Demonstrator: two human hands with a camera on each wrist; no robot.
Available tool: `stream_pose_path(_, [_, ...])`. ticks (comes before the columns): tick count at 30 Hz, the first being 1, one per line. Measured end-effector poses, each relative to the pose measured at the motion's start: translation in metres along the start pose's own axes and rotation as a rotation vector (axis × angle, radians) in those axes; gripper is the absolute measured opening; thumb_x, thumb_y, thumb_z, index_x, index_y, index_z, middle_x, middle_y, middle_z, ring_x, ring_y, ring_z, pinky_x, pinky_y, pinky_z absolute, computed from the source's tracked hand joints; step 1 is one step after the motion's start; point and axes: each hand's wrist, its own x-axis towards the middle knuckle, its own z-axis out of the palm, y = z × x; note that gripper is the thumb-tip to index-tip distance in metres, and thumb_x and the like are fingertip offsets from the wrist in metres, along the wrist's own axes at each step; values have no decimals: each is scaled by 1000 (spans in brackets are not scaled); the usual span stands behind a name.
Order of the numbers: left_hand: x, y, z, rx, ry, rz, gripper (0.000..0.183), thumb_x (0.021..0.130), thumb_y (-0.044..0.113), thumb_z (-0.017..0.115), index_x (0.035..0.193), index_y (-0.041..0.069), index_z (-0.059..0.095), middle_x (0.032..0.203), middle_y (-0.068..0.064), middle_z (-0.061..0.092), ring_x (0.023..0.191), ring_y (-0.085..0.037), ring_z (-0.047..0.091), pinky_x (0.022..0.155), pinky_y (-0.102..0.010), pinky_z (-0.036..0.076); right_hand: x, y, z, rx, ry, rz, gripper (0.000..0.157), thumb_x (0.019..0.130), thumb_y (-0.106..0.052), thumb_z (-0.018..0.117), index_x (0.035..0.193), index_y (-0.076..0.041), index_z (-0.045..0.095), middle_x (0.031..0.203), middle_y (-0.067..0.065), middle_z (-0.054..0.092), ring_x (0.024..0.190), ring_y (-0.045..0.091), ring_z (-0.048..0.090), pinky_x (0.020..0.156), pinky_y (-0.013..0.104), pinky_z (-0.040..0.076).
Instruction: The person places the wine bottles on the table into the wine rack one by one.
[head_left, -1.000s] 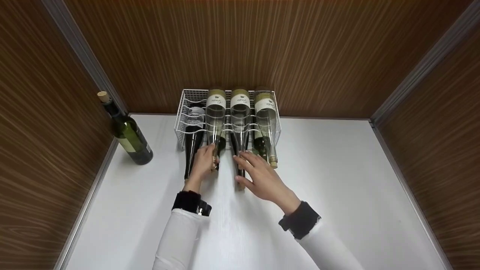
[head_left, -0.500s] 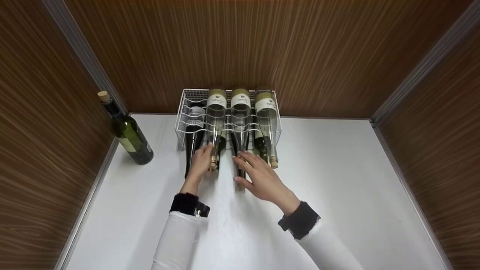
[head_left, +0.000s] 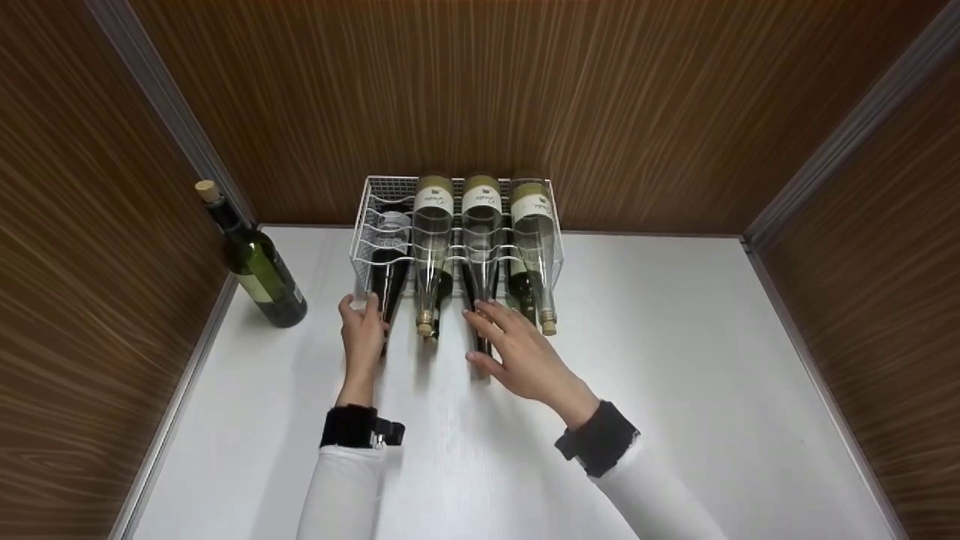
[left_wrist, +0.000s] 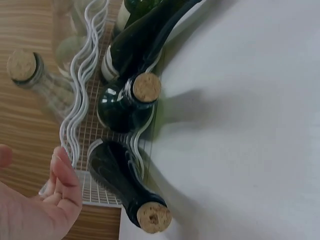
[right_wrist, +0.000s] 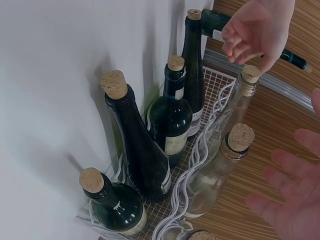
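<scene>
A white wire rack [head_left: 361, 247] holds bottles lying in two tiers, corked necks toward me. On top lie three clear bottles with cream labels: a left one [head_left: 433, 259], a middle one [head_left: 481, 225] and a right one [head_left: 534, 247]. Dark and green bottles fill the lower tier, with a dark bottle [head_left: 390, 277] at far left. My left hand [head_left: 362, 337] hovers by that dark bottle's neck, fingers loosely bent and gripping nothing. Over the middle bottles' necks my right hand [head_left: 525, 352] is held with fingers spread; whether it touches glass I cannot tell.
A green corked wine bottle [head_left: 262, 270] stands upright at the left of the white table [head_left: 675, 360]. Wood-grain panels [head_left: 465, 90] rise behind the rack and along both sides, edged by metal strips.
My left hand has come away from the left clear bottle's neck and moved left toward the dark bottle. The right hand has stayed nearly still.
</scene>
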Motion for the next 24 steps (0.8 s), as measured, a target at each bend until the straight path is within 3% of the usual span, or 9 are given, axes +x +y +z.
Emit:
stream_pose_path(6, [14, -1, -23, -65, 235, 19, 72, 97, 20, 57, 149, -7, 16, 81, -8, 50, 82, -31, 52, 89, -40, 40, 1, -1, -2, 0, 2, 4, 58, 100, -43, 54, 149, -12, 43, 151, 14, 38, 141, 31, 32, 116, 43, 20])
stream_pose_path(11, [28, -2, -44, -60, 398, 64, 69, 92, 14, 62, 146, -7, 25, 106, -19, 46, 97, -31, 47, 95, -40, 36, 1, -3, -2, 3, -3, -1, 60, 100, -43, 54, 149, -12, 42, 152, 14, 38, 141, 31, 32, 115, 45, 21])
stream_pose_path(15, [37, -2, -64, -24, 432, 54, 72, 91, 18, 64, 148, -2, 25, 134, -24, 34, 118, -31, 41, 101, -37, 35, 0, -5, -1, 10, -1, -18, 60, 100, -44, 54, 150, -12, 42, 152, 14, 38, 140, 31, 33, 115, 48, 22])
stream_pose_path(20, [49, 2, -88, 59, 447, 79, 81, 89, 25, 69, 152, 3, 22, 144, -21, 27, 133, -28, 30, 109, -34, 27, 0, -9, 0, 29, -15, -28, 60, 100, -45, 52, 150, -15, 40, 152, 14, 37, 142, 31, 31, 114, 49, 23])
stream_pose_path(24, [59, 8, -103, 109, 419, 77, 95, 87, 32, 73, 156, 9, 12, 152, -18, 21, 141, -25, 23, 112, -29, 20, 1, -12, 1, 22, -25, -36, 61, 100, -46, 52, 151, -16, 39, 153, 14, 36, 141, 33, 31, 114, 49, 23])
